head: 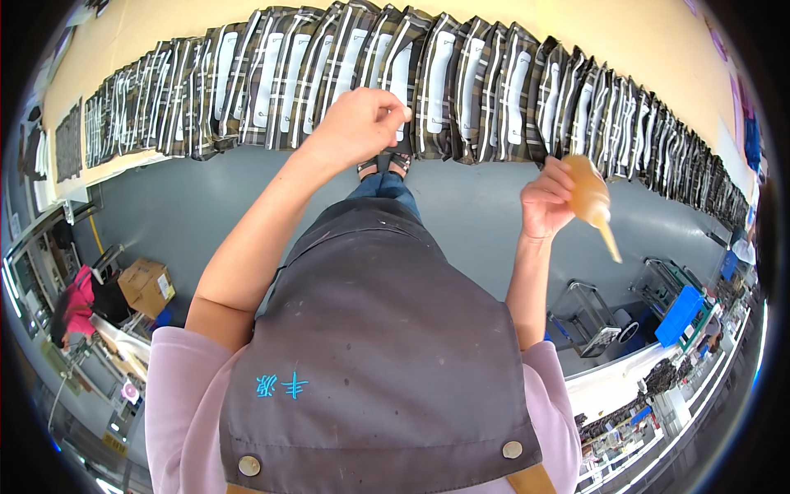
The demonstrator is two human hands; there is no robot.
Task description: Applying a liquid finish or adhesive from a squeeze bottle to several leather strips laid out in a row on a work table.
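Note:
My right hand (pixel 547 200) grips a translucent squeeze bottle (pixel 587 188) with amber contents. The bottle is tipped, its narrow nozzle pointing down and right in the picture, away from the cloth. Over the middle of a long row of plaid fabric pieces (pixel 435 92) hovers or rests my left hand (pixel 361 123), thumb and forefinger brought close together. Whether it pinches an edge of cloth cannot be made out. The pieces overlap like shingles, dark plaid with white stripes. Many show a pale blue-white strip (pixel 400 68) on top, partly covered by my left hand.
The pieces lie along a pale yellow worktable (pixel 185 15). Grey floor (pixel 475 210) runs between the table and other benches behind me. A cardboard box (pixel 147 287) and a person in pink (pixel 79 302) are at left. At right stand a metal trolley (pixel 586 321) and a blue bin (pixel 679 316).

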